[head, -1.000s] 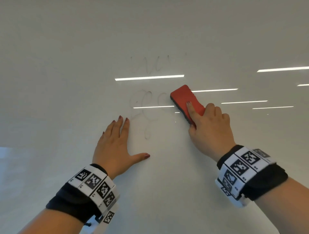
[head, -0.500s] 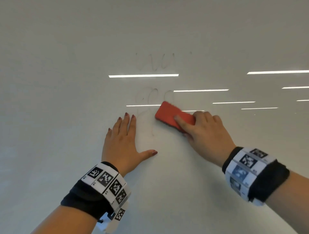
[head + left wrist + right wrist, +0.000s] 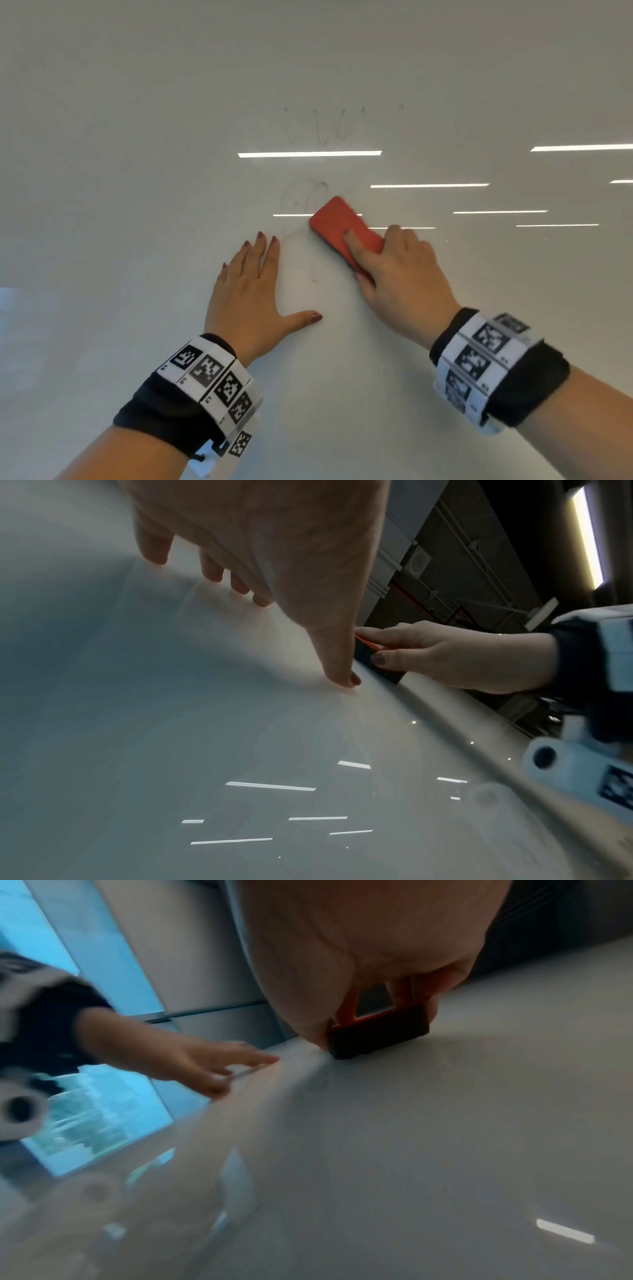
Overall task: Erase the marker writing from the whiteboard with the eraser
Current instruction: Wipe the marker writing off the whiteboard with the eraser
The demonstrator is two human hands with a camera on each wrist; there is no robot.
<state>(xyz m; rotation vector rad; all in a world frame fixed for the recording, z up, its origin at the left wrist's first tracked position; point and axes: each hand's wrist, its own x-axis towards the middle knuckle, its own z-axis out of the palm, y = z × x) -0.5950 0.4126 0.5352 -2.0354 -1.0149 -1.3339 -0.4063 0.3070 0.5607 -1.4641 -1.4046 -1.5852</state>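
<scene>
A red eraser [image 3: 337,222] with a dark felt underside [image 3: 378,1035] lies flat against the whiteboard [image 3: 137,171]. My right hand [image 3: 394,260] grips it, forefinger laid along its back and thumb on its lower edge. Faint looping marker writing [image 3: 303,195] shows just left of and above the eraser, and a thin tail [image 3: 315,270] runs below it. More faint strokes [image 3: 329,132] sit higher on the board. My left hand [image 3: 250,284] rests flat on the board left of the eraser, fingers straight and thumb spread out.
Bright ceiling-light reflections [image 3: 308,154] streak across the glossy board. In the left wrist view the board's right edge [image 3: 445,696] shows, with a dark room behind it. A blue-lit window [image 3: 85,1123] shows in the right wrist view.
The eraser swept down and left over the looping writing, then came back up a little and turned steeper. The loops look fainter. My left hand stays flat on the board.
</scene>
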